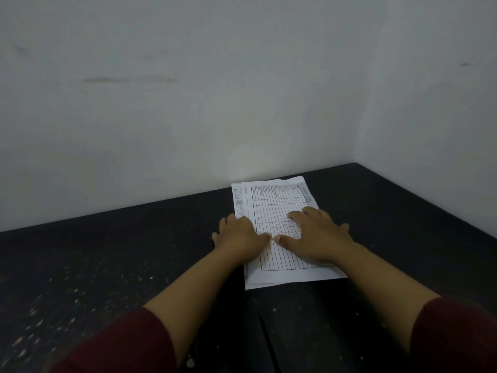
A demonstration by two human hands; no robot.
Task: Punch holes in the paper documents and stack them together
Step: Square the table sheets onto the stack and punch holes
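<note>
A stack of white paper documents (274, 203) printed with ruled tables lies on the dark speckled countertop (121, 251), close to the back wall. The sheets are slightly offset, with lower ones showing along the left and near edges. My left hand (240, 236) rests on the stack's left edge, its fingers partly curled down over the edge, thumb on the paper. Palm down, my right hand (317, 235) lies flat on the top sheet with fingers spread. No hole punch is in view.
A grey-white wall (188, 103) runs along the back of the counter and meets a side wall (430, 130) at the right corner. Dark red sleeves cover my upper forearms at the bottom of the frame.
</note>
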